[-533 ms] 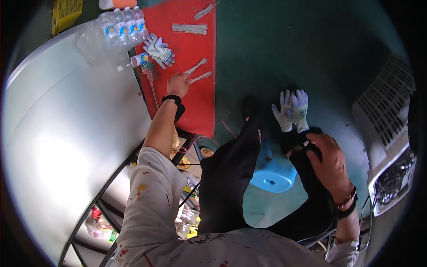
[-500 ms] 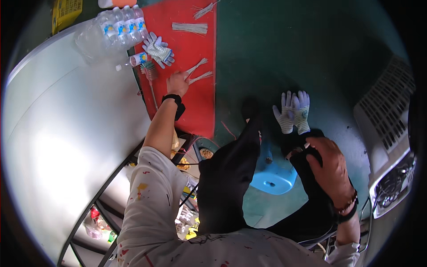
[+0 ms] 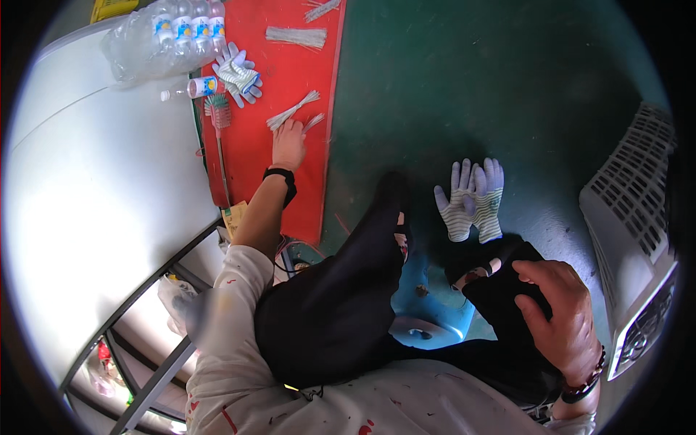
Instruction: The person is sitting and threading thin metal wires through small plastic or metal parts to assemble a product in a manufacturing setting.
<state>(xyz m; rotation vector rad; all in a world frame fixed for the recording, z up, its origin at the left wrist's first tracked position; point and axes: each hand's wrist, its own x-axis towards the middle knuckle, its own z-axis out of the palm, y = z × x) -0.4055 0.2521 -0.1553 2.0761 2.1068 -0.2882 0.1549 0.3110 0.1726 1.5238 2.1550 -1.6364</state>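
My left hand (image 3: 288, 147) reaches onto the red mat (image 3: 279, 69). Its fingers are closed over the lower bundle of thin pale strips (image 3: 315, 121), whose fanned end sticks out to their right; the rest is hidden beneath them. Just above the fingertips lies another such bundle (image 3: 293, 110), narrow at the middle and flared at both ends. Over my right leg, my right hand (image 3: 560, 313) hangs with thumb and fingers apart, holding nothing.
Farther up the mat lie more pale strips (image 3: 296, 36). Gloves (image 3: 238, 75), a bottle brush (image 3: 217, 110) and wrapped plastic bottles (image 3: 183, 32) are at left. Two striped gloves (image 3: 473, 199) lie on the green floor by a blue stool (image 3: 429, 319). A grey plastic crate (image 3: 629, 185) stands right.
My left hand has shifted from the upper bundle's end to the lower bundle, leaving the upper one in full view. My left leg has swung left, and the view has shifted slightly.
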